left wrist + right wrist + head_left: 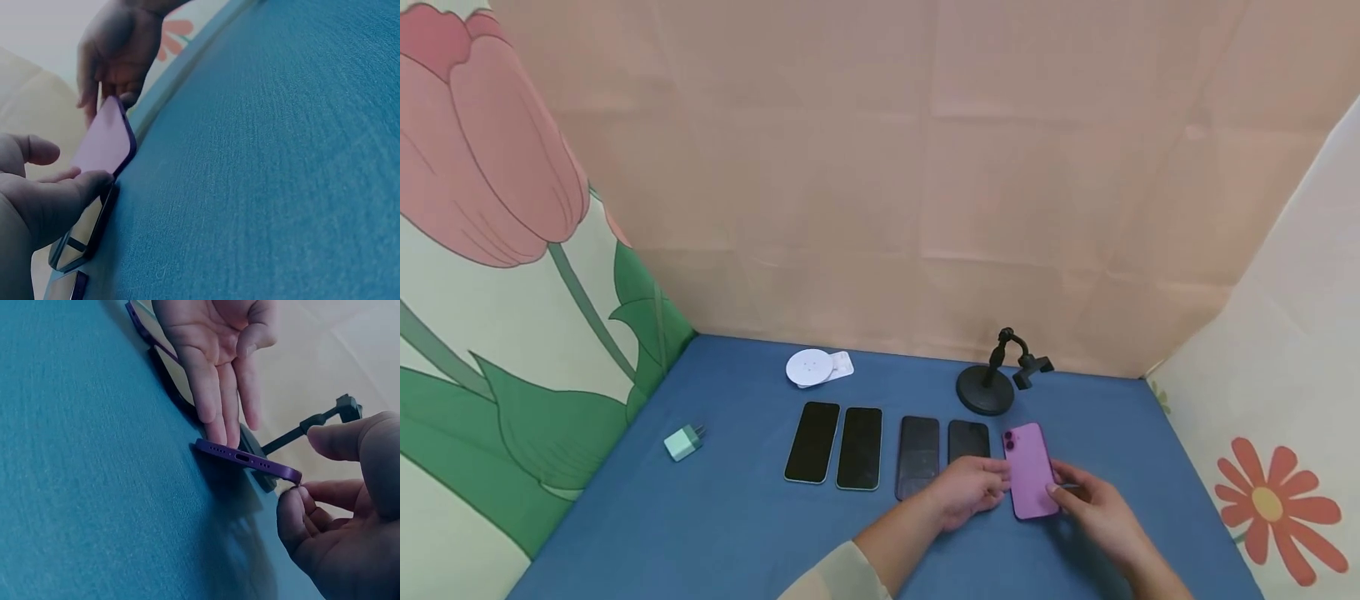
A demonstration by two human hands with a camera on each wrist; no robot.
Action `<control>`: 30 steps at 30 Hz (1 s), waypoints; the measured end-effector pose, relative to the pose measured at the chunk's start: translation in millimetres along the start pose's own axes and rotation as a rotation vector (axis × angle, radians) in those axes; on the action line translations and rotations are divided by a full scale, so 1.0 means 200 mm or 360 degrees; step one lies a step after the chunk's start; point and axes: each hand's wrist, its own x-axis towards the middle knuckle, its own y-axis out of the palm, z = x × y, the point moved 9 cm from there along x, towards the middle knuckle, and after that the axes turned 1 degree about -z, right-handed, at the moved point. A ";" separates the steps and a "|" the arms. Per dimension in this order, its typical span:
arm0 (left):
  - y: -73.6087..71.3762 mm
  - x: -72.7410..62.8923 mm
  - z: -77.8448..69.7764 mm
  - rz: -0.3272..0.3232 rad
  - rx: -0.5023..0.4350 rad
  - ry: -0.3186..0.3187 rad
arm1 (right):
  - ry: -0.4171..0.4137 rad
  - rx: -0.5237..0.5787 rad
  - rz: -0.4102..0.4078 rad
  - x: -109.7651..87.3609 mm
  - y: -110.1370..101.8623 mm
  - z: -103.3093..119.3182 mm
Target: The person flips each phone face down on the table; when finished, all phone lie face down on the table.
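A purple phone (1031, 471), its back and camera lenses upward, is tilted at the right end of a row of dark phones. My right hand (1101, 517) pinches its right edge. In the right wrist view, the phone's bottom edge (240, 457) with its charging port faces the camera, a shadow beneath it. My left hand (966, 492) touches the opposite edge with nearly straight fingertips; its thumb stands apart in the left wrist view. A dark phone (968, 437) lies partly hidden behind the left hand, beside another dark phone (917, 450).
Further left lie two black-screened phones (812, 442) on the blue cloth (737, 517). A black phone stand (987, 390) with a bent arm rises behind the row. A white round disc (809, 367) overlaps a white card (842, 365). A plug adapter (683, 442) sits far left.
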 end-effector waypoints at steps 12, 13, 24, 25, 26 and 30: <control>0.01 0.00 0.05 -0.0041 -0.0018 -0.0040 | 0.0056 -0.0152 -0.0030 0.01 0.03 -0.07; 0.01 0.00 0.05 -0.0041 -0.0013 -0.0036 | 0.0058 -0.0162 -0.0026 0.01 0.04 -0.08; 0.01 0.00 0.01 -0.0021 -0.0003 -0.0006 | 0.0047 -0.0303 0.0017 0.06 0.07 -0.08; 0.00 0.00 0.01 -0.0026 -0.0004 -0.0009 | 0.0045 -0.0313 0.0019 0.06 0.08 -0.08; 0.00 0.00 0.01 -0.0025 0.0000 -0.0009 | 0.0043 -0.0323 0.0016 0.06 0.08 -0.07; -0.01 0.01 0.00 -0.0045 0.0005 -0.0015 | 0.0024 -0.0376 0.0021 0.08 0.08 -0.05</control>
